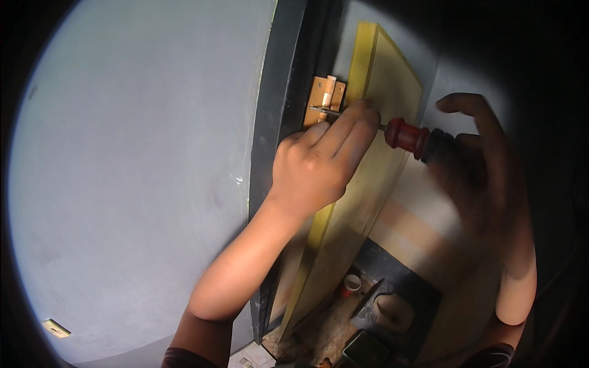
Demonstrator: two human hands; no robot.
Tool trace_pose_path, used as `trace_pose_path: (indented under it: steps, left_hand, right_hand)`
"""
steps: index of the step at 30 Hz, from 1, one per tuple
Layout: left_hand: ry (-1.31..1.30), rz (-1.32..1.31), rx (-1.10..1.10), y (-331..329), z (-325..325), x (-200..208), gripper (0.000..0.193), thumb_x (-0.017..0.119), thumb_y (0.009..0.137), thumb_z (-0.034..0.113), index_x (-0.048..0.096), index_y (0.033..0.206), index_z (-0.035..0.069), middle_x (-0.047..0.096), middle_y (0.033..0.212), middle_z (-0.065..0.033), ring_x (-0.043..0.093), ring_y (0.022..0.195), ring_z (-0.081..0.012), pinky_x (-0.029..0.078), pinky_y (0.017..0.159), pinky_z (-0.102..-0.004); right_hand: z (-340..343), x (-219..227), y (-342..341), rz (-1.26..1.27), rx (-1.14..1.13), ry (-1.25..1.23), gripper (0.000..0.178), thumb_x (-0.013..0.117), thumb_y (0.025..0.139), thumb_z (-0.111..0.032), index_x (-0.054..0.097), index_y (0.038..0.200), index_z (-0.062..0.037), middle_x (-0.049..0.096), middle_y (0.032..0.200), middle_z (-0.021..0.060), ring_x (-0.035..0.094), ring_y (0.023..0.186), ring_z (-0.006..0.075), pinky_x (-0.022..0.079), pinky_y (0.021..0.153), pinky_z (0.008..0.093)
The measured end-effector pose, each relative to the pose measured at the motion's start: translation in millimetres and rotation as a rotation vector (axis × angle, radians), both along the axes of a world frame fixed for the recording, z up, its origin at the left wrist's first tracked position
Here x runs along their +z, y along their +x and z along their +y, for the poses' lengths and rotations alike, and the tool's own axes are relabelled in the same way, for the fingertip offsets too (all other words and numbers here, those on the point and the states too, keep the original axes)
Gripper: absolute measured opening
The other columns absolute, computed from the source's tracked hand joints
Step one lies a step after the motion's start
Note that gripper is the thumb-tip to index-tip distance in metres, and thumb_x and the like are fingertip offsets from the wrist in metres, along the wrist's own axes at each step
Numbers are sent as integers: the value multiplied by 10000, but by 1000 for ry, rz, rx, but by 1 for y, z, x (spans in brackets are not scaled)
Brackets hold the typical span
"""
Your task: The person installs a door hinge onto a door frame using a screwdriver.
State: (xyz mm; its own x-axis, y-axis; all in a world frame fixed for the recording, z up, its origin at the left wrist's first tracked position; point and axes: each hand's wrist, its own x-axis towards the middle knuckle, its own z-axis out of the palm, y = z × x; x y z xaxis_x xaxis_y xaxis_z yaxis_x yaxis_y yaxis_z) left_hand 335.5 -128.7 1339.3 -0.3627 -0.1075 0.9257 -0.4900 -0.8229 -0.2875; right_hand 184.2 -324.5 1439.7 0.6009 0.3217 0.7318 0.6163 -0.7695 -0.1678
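Note:
A brass-coloured hinge [316,98] sits between the dark door frame [291,73] and the edge of the yellow door [362,55]. The tip of a screwdriver [405,136], with a red and black handle, meets a screw at the hinge's frame-side leaf. My left hand [316,165] is closed about the thin shaft near the hinge, its fingertips partly hidden behind it. At the handle's black end is my right hand [485,165], blurred and in shadow, with one finger lifted away and the rest loosely round the grip. The hinge's lower part is hidden by my left hand.
A pale grey wall [141,153] fills the left, with a small socket plate [56,328] low on it. Beyond the door, a squat toilet [392,311] and a white and red cup [351,283] are down at floor level. A dark bin-like container [366,351] stands nearer.

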Motion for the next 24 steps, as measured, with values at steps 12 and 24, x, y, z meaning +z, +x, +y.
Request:
trace_pose_path:
  steps: [12,24]
  left_hand:
    - [45,108,-10,-14,3,0,338,695,789,-23,743,1120,27,773,1227,-89,710,689,-163,593,579,-283]
    - [-18,-66,-91,-16,-1,2,407,880,792,153,774,1171,49,749,1226,-119,743,762,-168,619,649,-274]
  right_hand:
    - [-31,-13,26,-377,18,-272,276,765,922,-44,643,1163,9,584,836,144,586,629,184,431,544,363]
    - [-23,-24,16,-588,-83,-173,354,711,1030,-223,630,771,4,473,565,122,430,474,201,367,498,308]
